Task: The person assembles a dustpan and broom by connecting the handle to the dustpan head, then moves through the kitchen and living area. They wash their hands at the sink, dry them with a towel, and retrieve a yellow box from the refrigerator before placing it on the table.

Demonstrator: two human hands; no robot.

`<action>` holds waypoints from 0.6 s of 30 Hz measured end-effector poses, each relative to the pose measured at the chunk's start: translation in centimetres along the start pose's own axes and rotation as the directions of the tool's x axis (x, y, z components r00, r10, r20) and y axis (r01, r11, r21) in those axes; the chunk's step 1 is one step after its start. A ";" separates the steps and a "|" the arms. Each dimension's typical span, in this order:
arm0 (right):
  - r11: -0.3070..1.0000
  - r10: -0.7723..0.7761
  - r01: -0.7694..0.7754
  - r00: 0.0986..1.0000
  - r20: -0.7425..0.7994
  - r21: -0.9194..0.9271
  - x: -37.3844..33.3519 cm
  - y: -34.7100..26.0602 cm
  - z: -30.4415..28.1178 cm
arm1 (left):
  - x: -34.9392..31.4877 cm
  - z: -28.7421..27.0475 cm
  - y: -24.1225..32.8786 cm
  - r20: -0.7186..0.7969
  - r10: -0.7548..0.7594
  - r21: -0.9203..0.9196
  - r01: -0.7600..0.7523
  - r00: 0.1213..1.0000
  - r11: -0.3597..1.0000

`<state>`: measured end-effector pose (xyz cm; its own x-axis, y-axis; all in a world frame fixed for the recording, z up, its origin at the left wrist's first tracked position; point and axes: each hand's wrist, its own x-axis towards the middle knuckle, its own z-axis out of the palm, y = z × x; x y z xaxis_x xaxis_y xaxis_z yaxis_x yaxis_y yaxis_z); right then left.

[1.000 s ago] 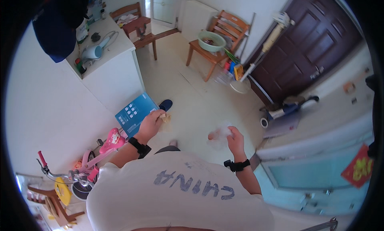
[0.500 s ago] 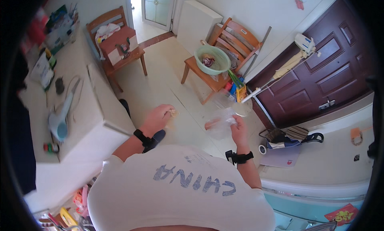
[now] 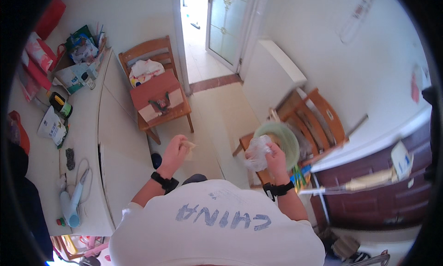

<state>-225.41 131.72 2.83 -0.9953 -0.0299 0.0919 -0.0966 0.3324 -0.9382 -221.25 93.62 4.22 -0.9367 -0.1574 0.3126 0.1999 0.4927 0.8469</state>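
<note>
In front of me my left hand (image 3: 174,156) is closed on a thin, pale tan, crumpled piece (image 3: 190,147), whose kind I cannot make out. To the right, my right hand (image 3: 276,159) pinches a clear plastic bag (image 3: 258,160). Something pinkish-brown shows at the bag's left side, too blurred to name. Behind that hand and partly covered by the bag is a pale green basin (image 3: 287,138) on a wooden chair. The basin's contents are mostly hidden.
Ahead on the left, a wooden chair (image 3: 146,52) bears a reddish-brown box (image 3: 154,94) and a white cloth. A white cabinet (image 3: 124,127) runs along my left, with a light blue hair dryer (image 3: 71,206) on top. Green stalks (image 3: 300,177) hang beside the basin's chair (image 3: 323,111).
My view has swung right and nearer the basin's chair, so the bag now overlaps the basin. Both hands keep their hold.
</note>
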 end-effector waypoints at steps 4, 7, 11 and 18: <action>0.995 -0.043 0.053 0.993 0.110 -0.082 13.9 1.1 3.6 | 8.5 -0.2 -4.8 0.082 -0.151 0.111 0.141 0.985 0.984; 0.982 -0.139 0.151 0.984 0.112 -0.115 22.2 1.9 7.0 | 15.6 0.1 -8.1 0.194 -0.148 0.150 0.119 0.970 0.981; 0.965 -0.198 0.222 0.966 0.169 -0.139 32.9 -0.7 10.8 | 27.6 3.5 -8.8 0.261 -0.115 0.056 0.104 0.959 0.993; 0.899 -0.367 0.424 0.868 0.335 -0.112 50.1 -5.6 14.7 | 46.9 10.2 -7.1 0.375 0.110 0.102 -0.159 0.921 0.982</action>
<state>-274.82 114.47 7.79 -0.8289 -0.4642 0.3122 -0.5081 0.3915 -0.7671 -269.55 91.47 8.50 -0.9481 0.2298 0.2196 0.3155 0.5961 0.7384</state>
